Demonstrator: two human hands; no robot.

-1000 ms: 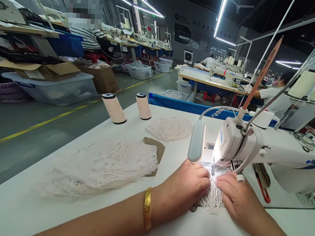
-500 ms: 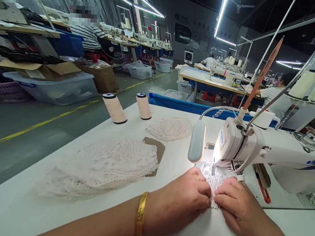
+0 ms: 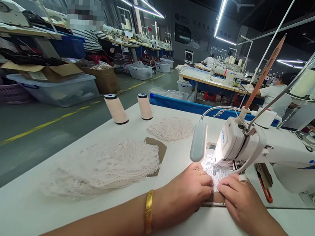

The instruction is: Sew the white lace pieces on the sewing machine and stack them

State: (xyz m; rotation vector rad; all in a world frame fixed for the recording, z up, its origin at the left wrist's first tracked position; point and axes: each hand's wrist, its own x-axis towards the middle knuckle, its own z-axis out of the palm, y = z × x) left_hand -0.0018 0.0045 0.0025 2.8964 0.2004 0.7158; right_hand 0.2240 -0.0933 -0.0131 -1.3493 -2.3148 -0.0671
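A white lace piece (image 3: 216, 174) lies under the needle area of a white sewing machine (image 3: 284, 143), lit brightly from above. My left hand (image 3: 186, 189), a ring on one finger, has its fingers curled closed on the lace's left and near edge. On the right side, my right hand (image 3: 241, 199) presses its bent fingers together on the same lace. The two hands are close together but apart at the near edge. The needle and presser foot are mostly hidden by the machine head. A grey lamp (image 3: 198, 142) hangs just beyond my left hand.
A large lace stack (image 3: 103, 164) lies left on the white table (image 3: 114, 220), over brown card (image 3: 162, 155). Behind are a smaller lace pile (image 3: 171, 129) and two thread cones (image 3: 117, 111). An orange-handled tool (image 3: 265, 188) lies right. Co-workers sit at farther machines.
The lace has advanced away from me under the machine head, so its near end is shorter and a brown patch shows between my hands. My hands have shifted slightly; the view moved a little.
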